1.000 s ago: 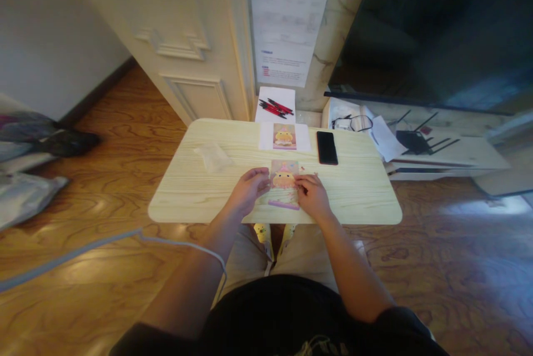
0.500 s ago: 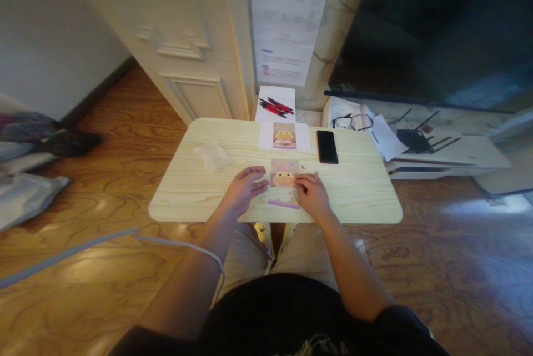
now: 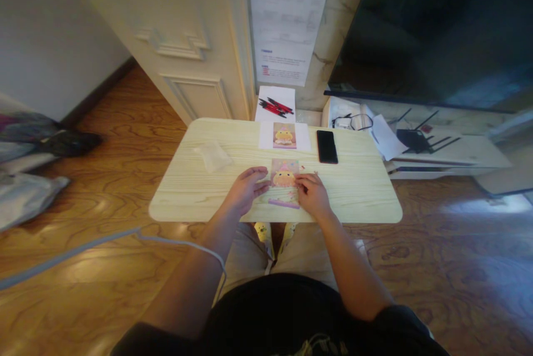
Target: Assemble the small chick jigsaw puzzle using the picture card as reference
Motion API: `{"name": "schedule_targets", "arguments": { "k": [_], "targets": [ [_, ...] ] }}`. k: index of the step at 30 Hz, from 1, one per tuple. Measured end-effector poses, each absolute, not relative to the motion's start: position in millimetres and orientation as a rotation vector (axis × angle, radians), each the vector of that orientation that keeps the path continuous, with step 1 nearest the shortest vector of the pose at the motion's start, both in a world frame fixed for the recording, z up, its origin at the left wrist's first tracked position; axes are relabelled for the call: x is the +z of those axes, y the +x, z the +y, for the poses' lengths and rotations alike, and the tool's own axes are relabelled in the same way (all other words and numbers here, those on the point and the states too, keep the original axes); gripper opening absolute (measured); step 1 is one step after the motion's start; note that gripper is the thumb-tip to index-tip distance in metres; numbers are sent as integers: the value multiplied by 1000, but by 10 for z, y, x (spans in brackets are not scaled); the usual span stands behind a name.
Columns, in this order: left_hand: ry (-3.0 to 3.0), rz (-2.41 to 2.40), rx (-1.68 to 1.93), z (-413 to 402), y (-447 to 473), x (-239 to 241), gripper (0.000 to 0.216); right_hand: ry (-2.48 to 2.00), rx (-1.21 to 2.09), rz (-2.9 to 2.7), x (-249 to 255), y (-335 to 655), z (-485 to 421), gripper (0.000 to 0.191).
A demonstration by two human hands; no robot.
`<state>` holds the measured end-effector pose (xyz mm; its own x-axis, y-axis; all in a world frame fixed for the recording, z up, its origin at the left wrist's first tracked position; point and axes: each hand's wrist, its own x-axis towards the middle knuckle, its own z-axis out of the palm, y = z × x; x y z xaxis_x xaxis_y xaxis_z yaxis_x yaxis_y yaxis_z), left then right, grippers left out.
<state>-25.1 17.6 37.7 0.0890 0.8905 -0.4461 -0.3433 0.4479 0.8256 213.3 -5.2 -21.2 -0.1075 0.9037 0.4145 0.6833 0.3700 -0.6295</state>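
Observation:
On the table lies a pink picture puzzle (image 3: 285, 178) with a yellow cartoon figure. Table wood shows between its upper part and a purple-edged bottom strip (image 3: 283, 202). My left hand (image 3: 246, 189) is open at the puzzle's left side, fingers stretched towards its edge. Thumb and fingers of my right hand (image 3: 313, 195) are pinched together at the right edge; whatever they hold is hidden. Small loose bits (image 3: 303, 167) lie just above that hand. Behind the puzzle, a white sheet (image 3: 266, 136) carries a matching printed picture (image 3: 285, 135).
A black phone (image 3: 327, 146) lies at the back right of the table (image 3: 358, 195), a translucent plastic bag (image 3: 214, 157) at the left. Red and black pens (image 3: 275, 107) rest on paper beyond the far edge. A grey cable (image 3: 179, 242) crosses my left forearm.
My left hand has shifted slightly to the right, closer to the puzzle. My right hand stays at the same edge.

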Motion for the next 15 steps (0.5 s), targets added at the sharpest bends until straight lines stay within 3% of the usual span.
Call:
{"name": "schedule_targets", "arguments": {
  "k": [15],
  "targets": [
    [611, 1147, 998, 173, -244, 328, 39, -1381, 349, -1860, -222, 2129, -47, 29]
  ]
}}
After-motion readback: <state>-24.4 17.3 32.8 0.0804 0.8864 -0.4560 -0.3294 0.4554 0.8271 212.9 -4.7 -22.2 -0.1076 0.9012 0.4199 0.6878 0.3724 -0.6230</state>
